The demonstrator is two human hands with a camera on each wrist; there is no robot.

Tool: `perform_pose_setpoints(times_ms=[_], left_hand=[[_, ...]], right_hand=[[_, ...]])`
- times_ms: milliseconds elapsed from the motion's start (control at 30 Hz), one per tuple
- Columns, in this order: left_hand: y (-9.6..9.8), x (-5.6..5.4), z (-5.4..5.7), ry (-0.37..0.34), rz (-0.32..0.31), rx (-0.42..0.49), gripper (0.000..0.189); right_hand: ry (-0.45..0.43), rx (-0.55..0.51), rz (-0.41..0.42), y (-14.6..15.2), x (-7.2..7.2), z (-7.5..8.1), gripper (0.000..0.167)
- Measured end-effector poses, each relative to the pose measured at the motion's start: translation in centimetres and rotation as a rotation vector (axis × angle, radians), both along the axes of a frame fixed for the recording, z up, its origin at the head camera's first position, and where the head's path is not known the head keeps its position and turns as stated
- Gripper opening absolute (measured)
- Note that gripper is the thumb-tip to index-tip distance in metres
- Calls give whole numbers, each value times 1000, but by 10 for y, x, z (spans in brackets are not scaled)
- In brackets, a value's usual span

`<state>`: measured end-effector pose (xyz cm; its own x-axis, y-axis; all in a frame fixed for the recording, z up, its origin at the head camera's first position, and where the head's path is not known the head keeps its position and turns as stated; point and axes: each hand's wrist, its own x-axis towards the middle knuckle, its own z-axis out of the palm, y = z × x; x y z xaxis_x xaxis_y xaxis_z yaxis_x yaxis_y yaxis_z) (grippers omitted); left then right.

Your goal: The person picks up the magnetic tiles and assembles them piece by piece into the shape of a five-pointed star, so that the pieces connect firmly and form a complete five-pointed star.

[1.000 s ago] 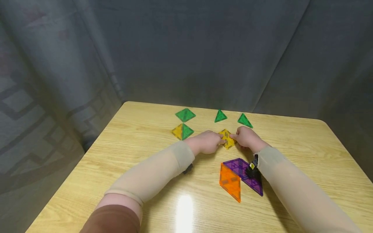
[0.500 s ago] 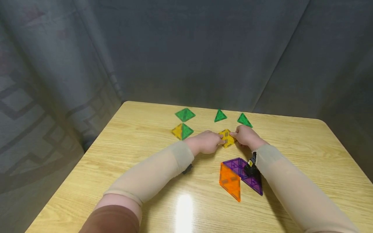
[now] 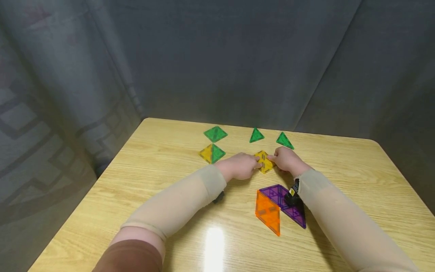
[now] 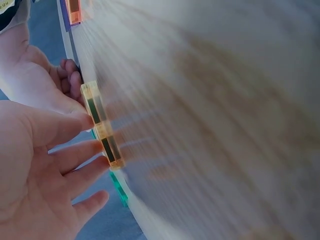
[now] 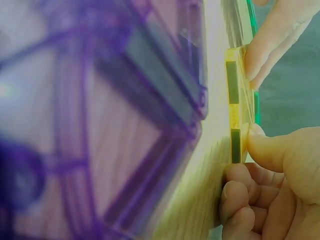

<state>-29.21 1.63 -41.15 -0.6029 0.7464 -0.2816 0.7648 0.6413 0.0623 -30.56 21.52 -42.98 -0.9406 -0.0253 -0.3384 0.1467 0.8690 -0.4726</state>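
Two yellow triangular magnetic tiles (image 3: 264, 162) lie together as a diamond on the table, between the hands. From the left, my left hand (image 3: 240, 166) rests its thumb and nearly straight fingers on them; in the left wrist view, the fingertips (image 4: 103, 161) touch the yellow pieces. At the right corner, my right hand (image 3: 288, 159) holds the diamond. Its thumb (image 5: 265, 150) presses on top, while the other fingers curl in at the edge, as the right wrist view shows. Parts of the yellow tiles are hidden under the fingers.
Behind lie two single green triangles (image 3: 256, 135) (image 3: 284, 140) and a green diamond (image 3: 215, 134). A yellow-green diamond (image 3: 212, 153) lies left. Nearer, an orange tile piece (image 3: 267, 213) meets purple tiles (image 3: 275, 192), partly behind the right wrist camera (image 3: 292, 194). Grey curtains (image 3: 217, 75) border the table (image 3: 153, 151).
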Motion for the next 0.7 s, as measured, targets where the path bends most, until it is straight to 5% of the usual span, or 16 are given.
perform_pose_setpoints(times_ms=[467,600,700], left_hand=[[2,-3,1,-14,23,33,44],[2,-13,6,-98,75,137,41],[-2,-26,18,-125,151,207,39]], right_hand=[[-24,-11,-18,-2,-1,6,33],[-32,-60,-24,3,0,11,38],[67,-73,-28,14,0,17,43]])
